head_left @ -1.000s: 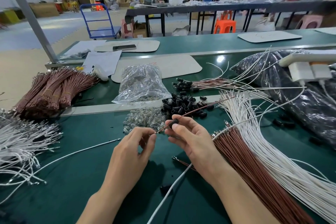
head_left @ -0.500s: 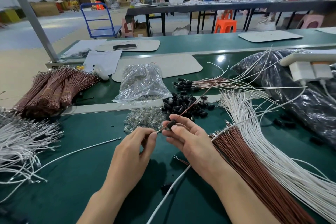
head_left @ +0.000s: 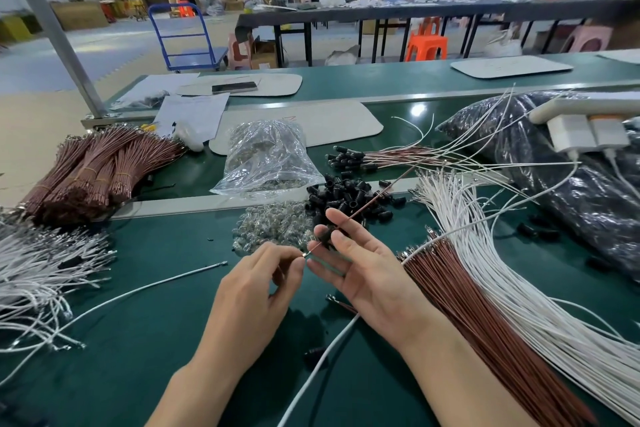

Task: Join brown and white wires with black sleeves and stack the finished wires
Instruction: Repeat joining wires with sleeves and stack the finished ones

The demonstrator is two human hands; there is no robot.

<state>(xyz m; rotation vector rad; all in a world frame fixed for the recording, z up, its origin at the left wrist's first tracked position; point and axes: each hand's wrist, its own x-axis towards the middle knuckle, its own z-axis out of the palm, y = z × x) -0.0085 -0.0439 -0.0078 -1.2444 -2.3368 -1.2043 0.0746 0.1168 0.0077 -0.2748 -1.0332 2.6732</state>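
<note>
My left hand [head_left: 256,291] pinches the metal tip of a brown wire [head_left: 377,196] between thumb and forefinger. A black sleeve [head_left: 325,237] sits on that wire just past the tip, and my right hand [head_left: 367,274] pinches it at the fingertips with the other fingers spread. The wire slants up and to the right over the loose pile of black sleeves [head_left: 349,196]. A white wire [head_left: 311,371] runs out from under my right palm toward me. Finished sleeved wires [head_left: 367,159] lie stacked behind the sleeve pile.
Loose brown wires [head_left: 485,329] and white wires [head_left: 526,274] fan out on the right. Bundled brown wires [head_left: 90,173] and a white wire heap [head_left: 34,270] lie left. Also there: a clear bag [head_left: 270,159], small clear parts [head_left: 273,229], a black bag [head_left: 571,180], and a single white wire [head_left: 156,288].
The brown wire's far end has swung up and leftward, standing steeper. Both hands have risen slightly, and my right fingers have spread wider around the sleeve.
</note>
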